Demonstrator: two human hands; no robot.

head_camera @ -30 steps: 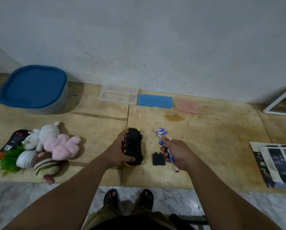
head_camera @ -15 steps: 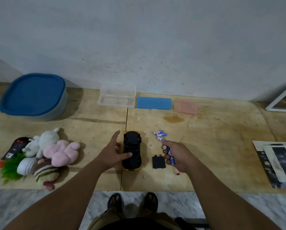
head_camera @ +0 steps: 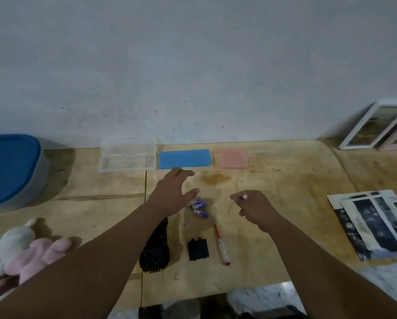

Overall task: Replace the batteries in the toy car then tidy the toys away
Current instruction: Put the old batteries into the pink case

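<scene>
Left hand point(head_camera: 169, 194) spread wide, reaching above batteries point(head_camera: 198, 207) toward blue case point(head_camera: 184, 158). Right hand point(head_camera: 254, 209) curled, grip pinching battery point(head_camera: 245, 196). Car point(head_camera: 156, 249) upside down beside cover point(head_camera: 198, 249) on desk point(head_camera: 285, 203).

Dim, bluish indoor light, soft shadows falling left of objects, slight motion blur, wide-angle bending at edges
</scene>
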